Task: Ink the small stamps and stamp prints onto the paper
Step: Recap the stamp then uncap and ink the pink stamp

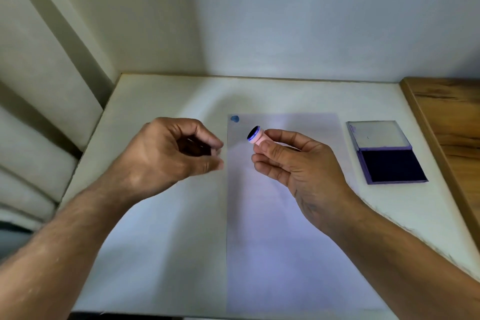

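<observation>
My right hand (293, 163) pinches a small pink stamp (258, 136) between thumb and fingers, held above the white paper (280, 228). The stamp's round face is dark blue with ink and is tilted up and to the left. One blue print (234, 119) marks the paper's far left corner. My left hand (166, 153) hovers just left of the paper with its fingers curled toward the thumb. Its fingertips are blurred, and I cannot tell whether they hold anything. The ink pad (389, 163) lies open to the right of the paper, lid folded back.
The paper and the pad lie on a white tabletop (161, 241) set against a pale wall. A wooden surface (452, 117) borders the table on the right. A light cushioned seat (33, 163) runs along the left edge.
</observation>
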Demonstrator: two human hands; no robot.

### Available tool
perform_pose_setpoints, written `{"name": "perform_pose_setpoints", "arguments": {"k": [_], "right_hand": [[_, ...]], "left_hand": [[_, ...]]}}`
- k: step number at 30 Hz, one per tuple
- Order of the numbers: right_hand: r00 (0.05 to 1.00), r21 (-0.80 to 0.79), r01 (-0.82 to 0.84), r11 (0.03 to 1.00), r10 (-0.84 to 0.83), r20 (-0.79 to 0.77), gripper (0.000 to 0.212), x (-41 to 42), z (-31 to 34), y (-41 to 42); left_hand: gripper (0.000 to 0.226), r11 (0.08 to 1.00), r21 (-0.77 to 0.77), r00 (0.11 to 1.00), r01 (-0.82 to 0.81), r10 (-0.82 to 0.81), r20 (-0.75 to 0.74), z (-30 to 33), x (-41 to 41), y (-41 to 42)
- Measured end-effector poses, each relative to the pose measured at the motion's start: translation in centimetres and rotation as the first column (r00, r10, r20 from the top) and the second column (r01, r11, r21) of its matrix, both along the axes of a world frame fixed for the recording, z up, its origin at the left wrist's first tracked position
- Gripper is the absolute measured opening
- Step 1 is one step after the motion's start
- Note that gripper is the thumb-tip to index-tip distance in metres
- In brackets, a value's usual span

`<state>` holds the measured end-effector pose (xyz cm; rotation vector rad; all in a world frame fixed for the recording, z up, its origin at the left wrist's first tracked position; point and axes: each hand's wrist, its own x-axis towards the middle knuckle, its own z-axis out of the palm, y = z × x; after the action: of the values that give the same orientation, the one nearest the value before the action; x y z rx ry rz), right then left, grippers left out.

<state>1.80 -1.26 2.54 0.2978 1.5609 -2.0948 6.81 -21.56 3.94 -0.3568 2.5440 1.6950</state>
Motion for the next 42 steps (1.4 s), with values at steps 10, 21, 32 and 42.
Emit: {"name": "perform_pose_setpoints", "arguments": {"k": [10,21,32,42], "right_hand": [[1.0,0.021,-0.021,1.0,0.021,-0.019,0.019,0.1,-0.7,-0.6],[0.993,0.013,-0.111,0.994,0.111,-0.035,0.015,0.3,-0.9,-0.2],[0.994,0.012,-0.106,0.994,0.107,-0.022,0.016,0.7,-0.1,1.4],[0.994,0.122,0.056,0.991,-0.043,-0.102,0.016,0.2,0.9,5.7]], "left_hand": [[0.025,0.765,-0.594,0.964,0.248,-0.133,0.231,-1.3,0.8,0.0],[0.027,0.673,-0.698,0.964,0.245,-0.096,0.246,-1.6,0.5,0.2],[0.026,0.663,-0.727,0.964,0.179,0.03,0.265,1.5,-0.6,1.8],[0.042,0.713,-0.676,0.982,0.186,-0.121,0.142,0.8,-3.7,9.0]]}}
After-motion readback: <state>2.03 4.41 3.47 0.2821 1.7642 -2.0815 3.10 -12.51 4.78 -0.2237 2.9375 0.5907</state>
